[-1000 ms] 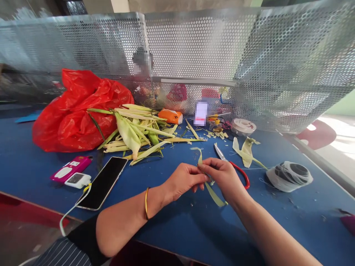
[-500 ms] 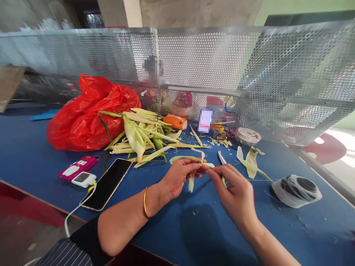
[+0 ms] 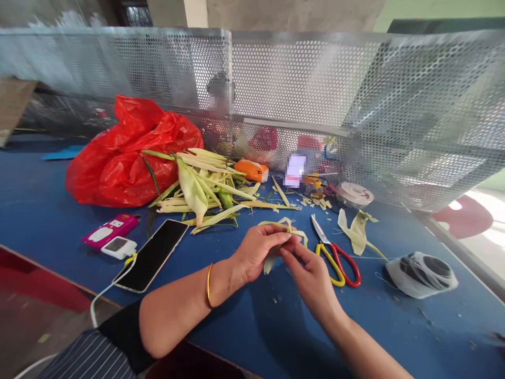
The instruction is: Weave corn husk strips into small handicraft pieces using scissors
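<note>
My left hand [image 3: 258, 250] is closed in a pinch on a pale green leaf strip [image 3: 284, 227] that loops above my fingers over the blue table [image 3: 59, 221]. A gold bangle sits on that wrist. My right hand [image 3: 310, 276] meets it from the right, its fingertips pinched on the same strip just below my left thumb. Red and yellow handled scissors [image 3: 335, 252] lie on the table immediately right of my hands.
A heap of green and pale leaves [image 3: 205, 189] lies ahead beside a red plastic bag [image 3: 126, 152]. A phone [image 3: 152, 255], a pink device [image 3: 110, 230] and a white charger lie at left. A spool of thread [image 3: 422, 273] is at right. A perforated metal screen [image 3: 315, 89] backs the table.
My right hand has moved back to the left hand and pinched the strip again. The scissors, earlier hidden under it, now lie uncovered. The view has shifted slightly.
</note>
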Available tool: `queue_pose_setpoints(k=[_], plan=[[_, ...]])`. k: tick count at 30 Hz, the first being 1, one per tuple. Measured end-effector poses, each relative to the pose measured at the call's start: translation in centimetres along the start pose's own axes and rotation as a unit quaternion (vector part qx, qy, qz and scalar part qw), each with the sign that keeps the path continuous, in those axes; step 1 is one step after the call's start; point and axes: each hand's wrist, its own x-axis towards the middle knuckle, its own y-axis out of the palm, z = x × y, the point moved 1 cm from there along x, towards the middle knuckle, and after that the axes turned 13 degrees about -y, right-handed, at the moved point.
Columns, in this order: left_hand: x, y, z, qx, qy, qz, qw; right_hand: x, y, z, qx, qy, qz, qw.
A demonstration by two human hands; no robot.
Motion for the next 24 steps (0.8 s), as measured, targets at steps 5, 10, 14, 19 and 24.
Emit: queue_pose_setpoints(k=[5, 10, 14, 19, 24], plan=[[0.1, 0.0, 0.5, -0.002, 0.002, 0.005, 1.000, 0.0, 0.4, -0.4, 0.030, 0.043, -0.030, 0.998], [-0.1, 0.3, 0.7, -0.020, 0.000, 0.015, 1.000, -0.1, 0.4, -0.3, 0.023, 0.037, -0.105, 0.993], [-0.1, 0.4, 0.9, -0.023, 0.001, 0.014, 1.000, -0.3, 0.6, -0.6, 0.038, 0.048, -0.089, 0.994], [0.1, 0.2, 1.0, -0.006, 0.007, 0.002, 1.000, -0.1, 0.5, -0.4, 0.050, 0.031, -0.062, 0.996], [0.2, 0.0, 0.7, 0.015, 0.019, -0.003, 1.000, 0.1, 0.1, 0.1, 0.022, 0.008, -0.023, 0.999]])
